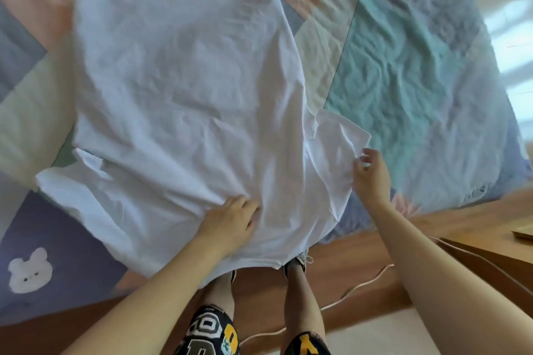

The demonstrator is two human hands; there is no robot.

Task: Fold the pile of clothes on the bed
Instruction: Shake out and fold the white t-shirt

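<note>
A white T-shirt (184,89) lies spread flat on the bed (418,72), its collar end toward me and hanging slightly over the bed's edge. My left hand (230,222) rests on the shirt near the collar, fingers bunching the cloth a little. My right hand (370,174) pinches the edge of the right sleeve (334,144), which lies out to the side. The left sleeve (69,181) is spread on the quilt.
The quilt has pastel patches of pink, blue, green and purple, with a white bunny print (28,271) at the near left. A wooden bed frame (375,245) runs along the near edge. A cable (360,287) lies on the floor by my feet.
</note>
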